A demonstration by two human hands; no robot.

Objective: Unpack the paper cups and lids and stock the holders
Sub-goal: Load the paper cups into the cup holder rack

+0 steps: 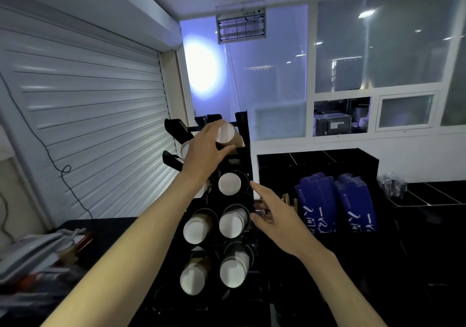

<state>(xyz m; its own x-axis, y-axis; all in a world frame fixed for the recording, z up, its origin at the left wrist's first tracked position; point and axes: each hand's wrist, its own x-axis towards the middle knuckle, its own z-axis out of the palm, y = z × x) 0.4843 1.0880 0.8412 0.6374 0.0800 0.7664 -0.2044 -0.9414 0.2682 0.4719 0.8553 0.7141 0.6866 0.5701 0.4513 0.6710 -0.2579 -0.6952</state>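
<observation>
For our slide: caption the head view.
Left hand pushes paper cups into black holder; right hand open alongside.

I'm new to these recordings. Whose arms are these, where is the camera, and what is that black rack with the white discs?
There is one picture, from a camera on a person's head, looking forward and down, so the bare arms are theirs. The left hand grips a stack of paper cups at the top of a black cup holder. The white discs are cup bottoms sticking out of its slots. The right hand is open beside the holder, holding nothing. To the right, blue packs stand in a black organizer.
</observation>
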